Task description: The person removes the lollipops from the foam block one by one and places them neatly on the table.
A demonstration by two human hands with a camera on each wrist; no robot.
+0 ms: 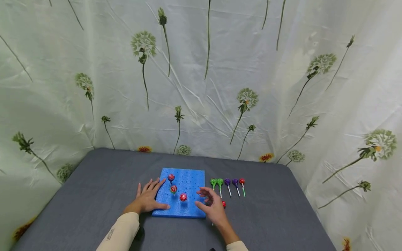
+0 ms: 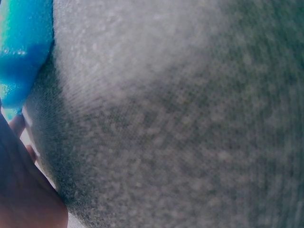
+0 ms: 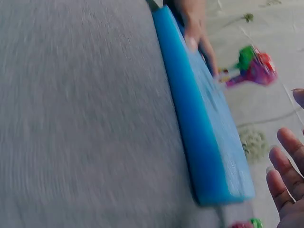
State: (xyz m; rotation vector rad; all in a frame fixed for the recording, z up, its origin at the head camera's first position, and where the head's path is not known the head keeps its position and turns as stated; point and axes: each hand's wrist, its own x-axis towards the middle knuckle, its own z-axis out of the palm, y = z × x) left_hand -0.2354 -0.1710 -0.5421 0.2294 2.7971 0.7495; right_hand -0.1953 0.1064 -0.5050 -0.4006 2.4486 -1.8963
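Observation:
A blue foam board (image 1: 193,209) dotted with small holes lies on the grey table. Three lollipops stand upright in its left and middle part: a red and dark one (image 1: 171,177), a red and green one (image 1: 173,189) and a red one (image 1: 183,197). My left hand (image 1: 147,198) rests at the board's left side, fingers spread and thumb over the near left corner. Above the right edge hovers my right hand (image 1: 213,207), fingers apart and slightly bent, holding nothing. In the right wrist view its fingers (image 3: 285,164) show beside the board.
Right of the board, loose lollipops lie in a row: two green (image 1: 220,182), two purple (image 1: 235,182) and a red one (image 1: 242,181) with a green stick. Another red lollipop (image 1: 224,204) is partly hidden by my right hand. A flowered curtain (image 1: 201,87) hangs behind the table.

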